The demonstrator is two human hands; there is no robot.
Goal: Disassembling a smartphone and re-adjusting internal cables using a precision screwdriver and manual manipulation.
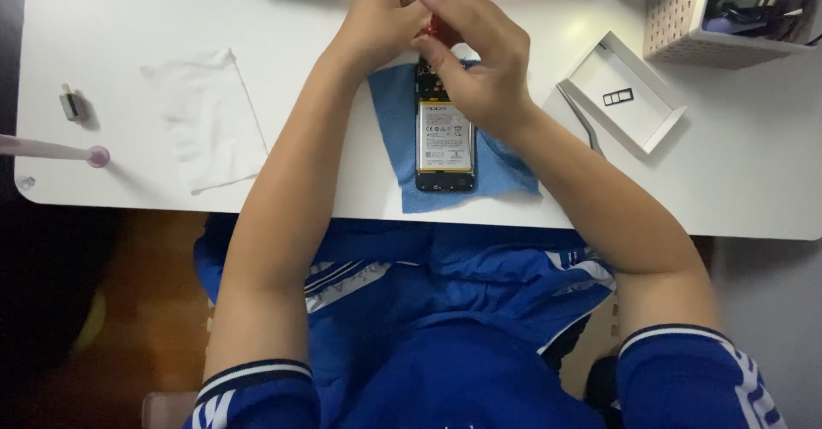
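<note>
**Hands busy at the top end of an opened phone**

Right hand [479,74] pinches a small red tool [443,28] over the phone [444,138], which lies back-off, battery showing, on a blue cloth [505,172] near the table edge. So it's opened up, with the insides apparently still in. Left hand [385,14] curls in, fingertips meeting the same spot. Further right, tweezers [582,121] and a white tray [625,95] sit idle.

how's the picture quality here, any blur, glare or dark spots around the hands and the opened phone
Head view: the white table is brightly and evenly lit, nearly washed out at the top; the opened phone on the blue cloth is sharp enough to show its battery; the left hand and right hand are slightly soft and hide the small red thing; the lower left is dark and blurred.
</note>
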